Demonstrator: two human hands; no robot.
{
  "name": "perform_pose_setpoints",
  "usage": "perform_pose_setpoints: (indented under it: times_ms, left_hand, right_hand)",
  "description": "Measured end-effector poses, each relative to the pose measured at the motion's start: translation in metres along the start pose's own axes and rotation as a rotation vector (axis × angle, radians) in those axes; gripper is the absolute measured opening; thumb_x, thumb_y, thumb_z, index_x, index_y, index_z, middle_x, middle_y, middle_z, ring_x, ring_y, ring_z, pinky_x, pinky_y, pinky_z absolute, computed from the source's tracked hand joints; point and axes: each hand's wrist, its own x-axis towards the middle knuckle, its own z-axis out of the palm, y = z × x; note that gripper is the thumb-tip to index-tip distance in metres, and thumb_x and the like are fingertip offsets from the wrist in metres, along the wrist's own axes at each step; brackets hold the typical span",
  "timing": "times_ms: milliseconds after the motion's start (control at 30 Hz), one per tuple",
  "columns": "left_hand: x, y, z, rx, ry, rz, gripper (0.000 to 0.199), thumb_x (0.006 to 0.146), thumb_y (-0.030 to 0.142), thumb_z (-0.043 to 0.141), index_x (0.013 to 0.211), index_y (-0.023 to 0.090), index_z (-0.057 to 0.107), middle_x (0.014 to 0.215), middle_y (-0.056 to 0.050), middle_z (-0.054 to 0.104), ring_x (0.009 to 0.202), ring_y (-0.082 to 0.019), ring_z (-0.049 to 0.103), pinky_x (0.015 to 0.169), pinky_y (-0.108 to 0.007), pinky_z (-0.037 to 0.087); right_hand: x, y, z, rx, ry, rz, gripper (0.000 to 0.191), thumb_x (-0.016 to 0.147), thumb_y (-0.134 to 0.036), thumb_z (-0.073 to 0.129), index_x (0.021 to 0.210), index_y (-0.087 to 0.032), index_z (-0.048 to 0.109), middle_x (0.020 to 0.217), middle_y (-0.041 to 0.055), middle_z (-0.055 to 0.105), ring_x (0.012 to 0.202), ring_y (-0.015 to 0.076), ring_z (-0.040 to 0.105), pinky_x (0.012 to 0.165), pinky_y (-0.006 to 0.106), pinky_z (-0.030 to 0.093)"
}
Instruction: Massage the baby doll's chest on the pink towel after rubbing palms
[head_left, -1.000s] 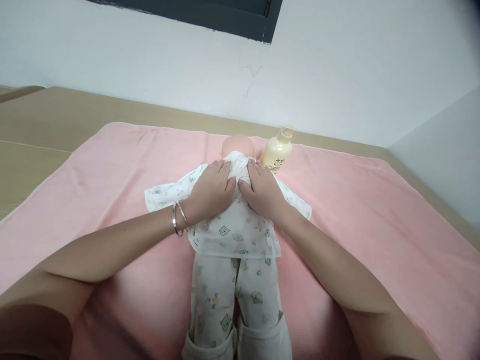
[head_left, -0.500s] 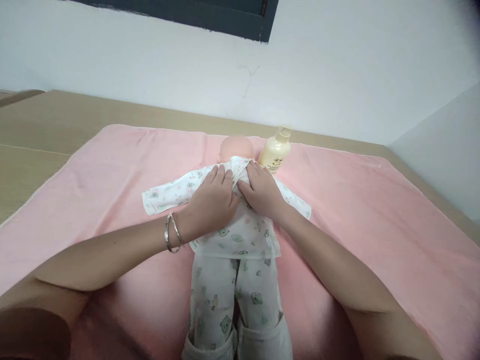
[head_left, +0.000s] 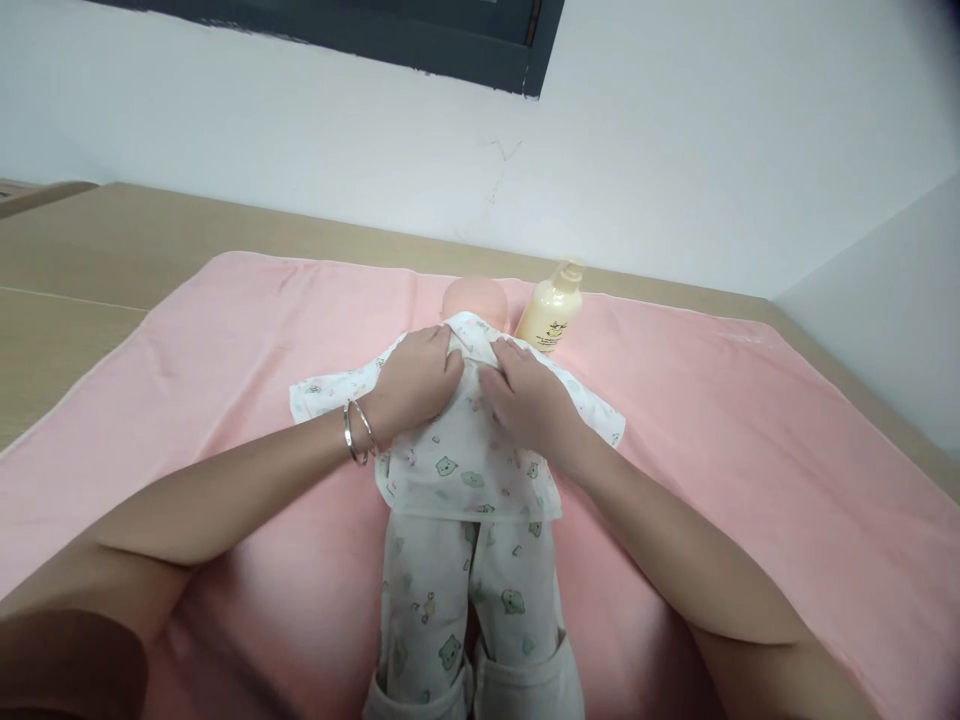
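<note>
A baby doll (head_left: 475, 297) lies along the middle of the blanket, its head at the far end. It wears a white baby shirt (head_left: 476, 478) with green animal prints and matching baby trousers (head_left: 435, 590) with turned-up cuffs. My left hand (head_left: 421, 374), two silver bangles at its wrist, is closed on the shirt's upper front, left of the neckline. Opposite it, my right hand (head_left: 531, 392) pinches the shirt cloth between thumb and fingers. The cloth is drawn up over the doll's chin area between both hands. The fingertips are partly hidden in the folds.
A cream-yellow pump bottle (head_left: 553, 314) stands just right of the doll's head. Beneath everything lies a pink blanket (head_left: 712, 430) on a wooden table (head_left: 67, 240). A white wall (head_left: 337, 150) with a dark frame (head_left: 480, 50) rises behind.
My left hand's fingers have gone from lying flat on the shirt to curled in its cloth. Both hands have shifted slightly, and the neckline cloth is now spread wider between them.
</note>
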Motion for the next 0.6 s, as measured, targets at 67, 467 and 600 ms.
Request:
perform_pose_setpoints:
  times_ms: [67,467,600]
  left_hand:
    - [-0.014,0.009,0.003,0.102,0.036,0.073,0.042,0.095,0.023,0.026,0.115,0.006,0.058,0.120,-0.021,0.064,0.117,-0.032,0.059,0.104,-0.051,0.049]
    - [0.005,-0.007,0.002,-0.142,0.007,-0.029,0.030,0.092,0.023,0.033,0.104,0.014,0.060,0.108,-0.013,0.068,0.102,-0.024,0.063,0.095,-0.043,0.054]
    - [-0.004,-0.001,0.004,-0.066,0.051,0.023,0.035,0.095,0.024,0.030,0.107,0.012,0.060,0.110,-0.016,0.066,0.107,-0.027,0.062,0.099,-0.046,0.052]
  right_hand:
    - [0.014,0.007,0.001,0.026,0.023,0.013,0.034,0.099,-0.035,0.027,0.102,-0.019,0.057,0.124,0.0158,0.066,0.125,0.0346,0.056,0.100,0.052,0.049]
    - [-0.011,-0.001,0.012,-0.194,0.040,-0.073,0.061,0.101,-0.033,0.028,0.150,0.002,0.037,0.159,0.0212,0.038,0.152,0.0343,0.030,0.126,0.053,0.024]
    - [-0.002,0.001,0.001,-0.124,-0.022,-0.009,0.053,0.099,-0.035,0.035,0.140,-0.006,0.051,0.153,0.0191,0.048,0.147,0.0335,0.039,0.121,0.053,0.034]
